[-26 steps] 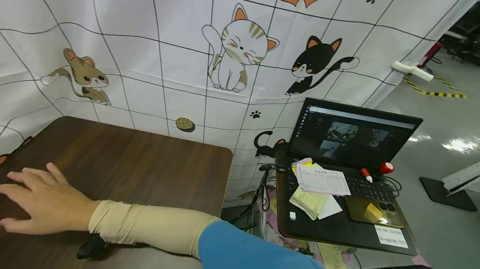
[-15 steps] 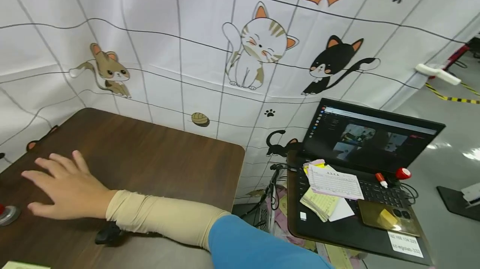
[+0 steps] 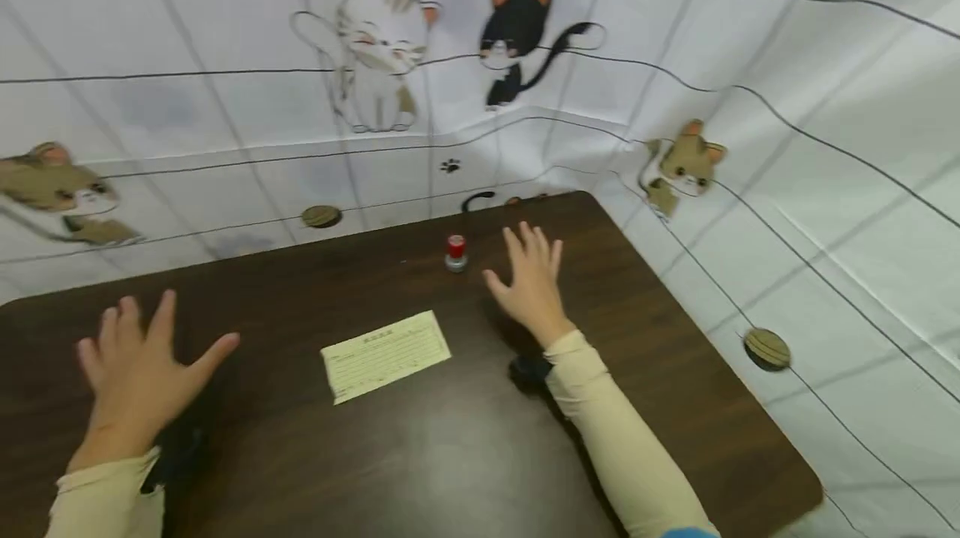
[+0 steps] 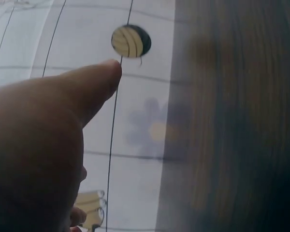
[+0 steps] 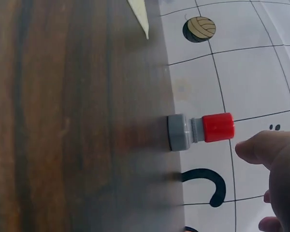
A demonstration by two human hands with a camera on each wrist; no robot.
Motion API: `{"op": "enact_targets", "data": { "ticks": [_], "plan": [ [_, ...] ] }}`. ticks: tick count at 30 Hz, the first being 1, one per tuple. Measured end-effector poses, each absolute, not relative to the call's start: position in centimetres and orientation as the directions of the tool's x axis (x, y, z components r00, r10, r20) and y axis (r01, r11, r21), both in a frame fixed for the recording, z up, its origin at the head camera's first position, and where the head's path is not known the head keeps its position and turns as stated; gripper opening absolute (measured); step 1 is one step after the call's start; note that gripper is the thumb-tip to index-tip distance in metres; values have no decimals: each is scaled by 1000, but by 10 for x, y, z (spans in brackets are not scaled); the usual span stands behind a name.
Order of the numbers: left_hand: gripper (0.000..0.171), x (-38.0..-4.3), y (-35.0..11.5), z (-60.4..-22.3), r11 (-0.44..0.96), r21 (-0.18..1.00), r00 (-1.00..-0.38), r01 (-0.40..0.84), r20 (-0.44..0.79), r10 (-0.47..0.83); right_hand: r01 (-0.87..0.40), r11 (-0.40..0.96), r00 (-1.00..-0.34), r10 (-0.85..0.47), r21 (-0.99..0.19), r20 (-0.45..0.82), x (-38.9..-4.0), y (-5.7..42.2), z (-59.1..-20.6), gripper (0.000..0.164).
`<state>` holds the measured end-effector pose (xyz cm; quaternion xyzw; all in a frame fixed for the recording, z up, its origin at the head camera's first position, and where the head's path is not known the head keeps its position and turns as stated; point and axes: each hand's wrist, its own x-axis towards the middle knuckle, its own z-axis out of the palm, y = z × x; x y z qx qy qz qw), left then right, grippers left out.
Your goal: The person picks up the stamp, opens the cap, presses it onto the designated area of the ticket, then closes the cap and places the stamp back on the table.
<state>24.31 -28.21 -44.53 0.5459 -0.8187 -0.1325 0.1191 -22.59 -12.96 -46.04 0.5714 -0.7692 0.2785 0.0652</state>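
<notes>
My right hand [image 3: 528, 284] is spread over the table with nothing in it. Just left of its fingers stands an upright stamp [image 3: 455, 253] with a red handle and grey base. In the right wrist view, the thumb [image 5: 253, 147] points at the red end of the stamp [image 5: 218, 127], a small gap between them. Over the table's left part my left hand [image 3: 138, 380] is also spread, holding nothing. A pale yellow printed slip [image 3: 386, 356] lies flat between the hands, nearer the middle. Only the left thumb [image 4: 99, 84] and bits of other fingers show in the left wrist view.
The dark wood table [image 3: 360, 471] has a rounded far right corner. A white curtain with cat drawings [image 3: 600, 122] hangs along its back and right side. Black wrist devices [image 3: 528, 371] sit under the wrists.
My view has swung left, away from the laptop and papers, which are out of sight. The left hand and the slip have come into view. The right hand stays spread.
</notes>
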Motion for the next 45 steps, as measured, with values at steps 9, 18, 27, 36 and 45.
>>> {"op": "enact_targets", "data": {
  "ticks": [9,18,27,36,45],
  "plan": [
    [109,189,-264,-441,440,398,-424,-805,132,-896,-883,186,-338,-888,-431,311,-276,-84,-449,81],
    [113,176,-260,-432,439,376,-419,-816,139,-897,-887,228,-339,-912,-402,231,-281,-76,-440,88],
    [115,168,-262,-428,439,371,-419,-819,137,-898,-884,233,-338,-918,-406,210,-285,-73,-439,91],
    [115,159,-263,-424,454,372,-438,-810,131,-889,-890,218,-323,-921,-400,217,-291,-71,-438,91],
    [114,159,-262,-418,454,377,-442,-807,123,-889,-893,215,-313,-928,-396,202,-292,-69,-435,93]
  ]
}}
